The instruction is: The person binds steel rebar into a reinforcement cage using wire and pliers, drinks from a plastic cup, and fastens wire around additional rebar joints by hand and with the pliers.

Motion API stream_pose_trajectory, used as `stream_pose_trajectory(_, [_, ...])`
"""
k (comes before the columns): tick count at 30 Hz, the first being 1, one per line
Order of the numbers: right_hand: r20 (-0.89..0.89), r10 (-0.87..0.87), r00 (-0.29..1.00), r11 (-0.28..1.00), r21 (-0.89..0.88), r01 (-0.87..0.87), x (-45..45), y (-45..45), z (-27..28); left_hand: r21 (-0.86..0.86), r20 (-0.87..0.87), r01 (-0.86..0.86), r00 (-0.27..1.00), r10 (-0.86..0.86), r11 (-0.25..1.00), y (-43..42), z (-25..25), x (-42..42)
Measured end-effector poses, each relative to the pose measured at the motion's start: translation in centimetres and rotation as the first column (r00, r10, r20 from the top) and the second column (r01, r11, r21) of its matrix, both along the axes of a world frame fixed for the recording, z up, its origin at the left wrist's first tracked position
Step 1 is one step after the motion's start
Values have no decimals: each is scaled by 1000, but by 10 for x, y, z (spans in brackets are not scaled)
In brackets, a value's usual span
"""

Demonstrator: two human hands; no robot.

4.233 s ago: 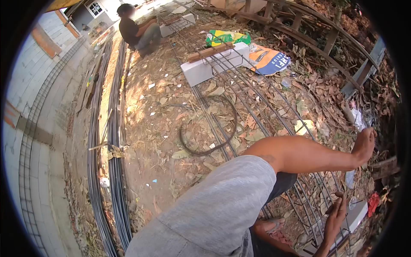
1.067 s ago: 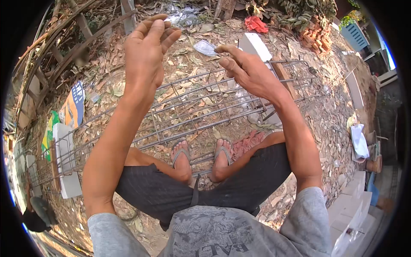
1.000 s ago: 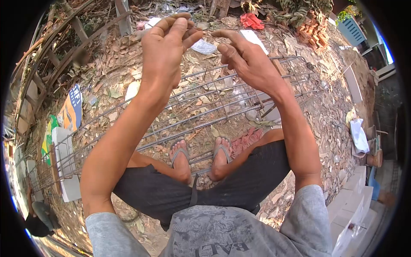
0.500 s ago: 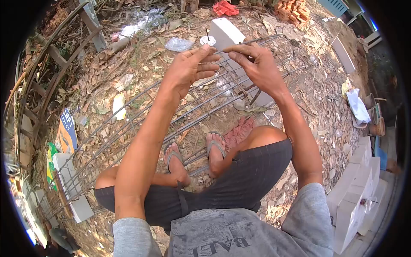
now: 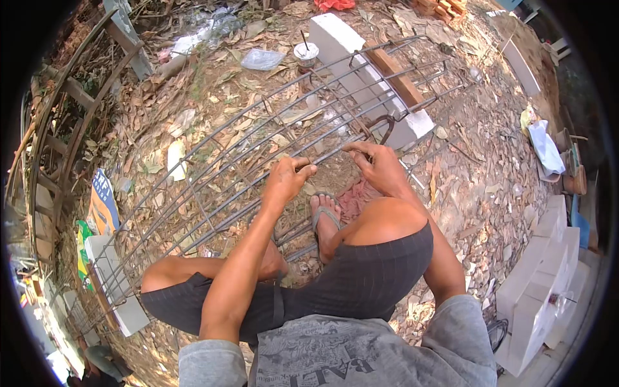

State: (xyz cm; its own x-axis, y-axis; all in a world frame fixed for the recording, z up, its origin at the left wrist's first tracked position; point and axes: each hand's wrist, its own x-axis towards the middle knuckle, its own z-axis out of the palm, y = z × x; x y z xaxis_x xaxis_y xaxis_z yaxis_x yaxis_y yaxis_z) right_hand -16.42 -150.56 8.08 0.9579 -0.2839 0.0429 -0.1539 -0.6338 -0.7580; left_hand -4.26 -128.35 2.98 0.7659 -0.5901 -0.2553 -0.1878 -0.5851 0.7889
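Observation:
A long cage of steel rebar (image 5: 222,169) runs from lower left to upper right in front of my knees. My left hand (image 5: 287,182) is at its near side, thumb and fingers pinched together beside the nearest long bar. A short way to the right, my right hand (image 5: 380,169) reaches the same bar, index finger stretched along it and thumb close under. Whatever sits between the fingertips is too small to make out. Just beyond my right hand, a dark bent metal hook (image 5: 385,129) rests by the cage and partly overlaps it.
A white block (image 5: 335,46) topped by a wooden piece (image 5: 394,76) supports the cage's far end; another white block (image 5: 126,315) is under the left end. A lidded cup (image 5: 306,53) and plastic bag (image 5: 262,59) lie beyond. White blocks (image 5: 538,284) stand at right.
Both hands have come down from the cage's far side to its near bar, and sit slightly farther apart. The wooden piece and white block behind are now uncovered.

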Motion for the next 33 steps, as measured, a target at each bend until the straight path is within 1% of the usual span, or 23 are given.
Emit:
stream_pose_trajectory(1, [25,9,1000,1000,-6,-9,0,2,-3,3,26,-41,999,41,999,-4,-1,-6])
stream_pose_trajectory(2, [13,10,1000,1000,-12,-10,0,3,-5,4,52,-83,995,82,997,-7,-2,-11])
stream_pose_trajectory(5, [-27,23,999,999,-43,-24,4,9,-10,0,182,-42,982,41,999,-7,8,-18])
stream_pose_trajectory(7, [-57,41,998,996,-81,-46,10,10,-11,18,198,-78,978,73,997,-9,14,-22])
stream_pose_trajectory(8, [-73,59,996,989,-130,-68,12,11,-8,25,206,-95,974,88,995,-10,15,-24])
stream_pose_trajectory(10, [-107,89,990,967,-230,-112,16,13,2,45,312,-124,944,105,991,-13,12,-30])
stream_pose_trajectory(11, [-109,102,989,946,-296,-130,18,13,5,54,360,-139,926,111,989,-14,8,-34])
stream_pose_trajectory(13, [-110,130,985,891,-424,-165,26,15,13,19,413,-148,902,127,989,-16,3,-38])
stream_pose_trajectory(14, [-137,162,977,857,-472,-208,30,16,19,1,440,-152,888,136,988,-16,1,-38])
stream_pose_trajectory(17, [-236,256,938,717,-605,-347,50,19,29,-17,442,-167,883,157,986,-16,-2,-39])
stream_pose_trajectory(19, [-317,319,893,582,-678,-448,69,19,25,-18,388,-166,908,159,986,-16,1,-38])
stream_pose_trajectory(22, [-512,373,774,423,-649,-633,94,37,44,-15,343,-156,927,152,988,-14,1,-32])
stream_pose_trajectory(23, [-519,390,760,395,-652,-647,102,42,41,-15,334,-152,931,148,988,-14,2,-30])
stream_pose_trajectory(25, [-536,423,730,338,-654,-677,115,50,33,55,198,-135,973,121,989,-13,5,-23])
stream_pose_trajectory(26, [-537,442,718,330,-648,-687,121,53,30,90,127,-123,986,111,988,-13,6,-18])
stream_pose_trajectory(28, [-537,476,697,315,-636,-705,128,56,27,85,-104,-84,990,93,993,-14,-6,-2])
stream_pose_trajectory(29, [-531,489,692,304,-639,-706,131,57,24,81,-218,-65,973,81,995,-14,-13,5])
stream_pose_trajectory(31, [-518,518,680,283,-647,-708,134,58,23,66,-266,-62,961,77,996,-14,-25,11])
stream_pose_trajectory(32, [-543,512,666,284,-624,-728,135,59,23,59,-291,-59,954,74,997,-14,-29,12])
stream_pose_trajectory(33, [-567,504,651,286,-601,-746,136,59,24,16,-296,-62,953,64,998,-13,-34,13])
